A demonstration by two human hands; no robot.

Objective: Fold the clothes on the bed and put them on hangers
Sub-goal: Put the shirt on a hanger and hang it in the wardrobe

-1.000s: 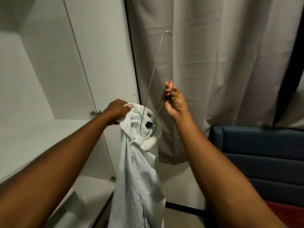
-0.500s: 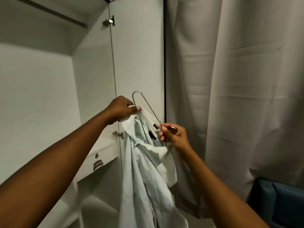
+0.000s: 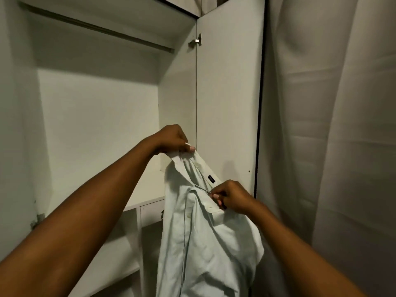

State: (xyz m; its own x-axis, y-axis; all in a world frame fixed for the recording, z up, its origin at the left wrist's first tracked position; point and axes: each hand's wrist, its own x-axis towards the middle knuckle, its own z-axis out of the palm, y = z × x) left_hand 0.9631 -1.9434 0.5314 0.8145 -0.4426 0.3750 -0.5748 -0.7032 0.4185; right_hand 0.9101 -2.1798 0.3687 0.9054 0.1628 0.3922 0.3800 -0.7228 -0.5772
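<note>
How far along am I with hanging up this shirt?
Done: the wire hanger is mostly inside the neck of the shirt. In hand: the left hand holds the collar up, and the right hand pinches the hanger wire. Left: seat the shoulders and hook it on the wardrobe rail.

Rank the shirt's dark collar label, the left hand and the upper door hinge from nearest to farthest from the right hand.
1. The dark collar label, up-left of the right hand pinching the hanger.
2. The left hand, higher, gripping the shirt.
3. The upper door hinge, far above on the wardrobe door.
</note>
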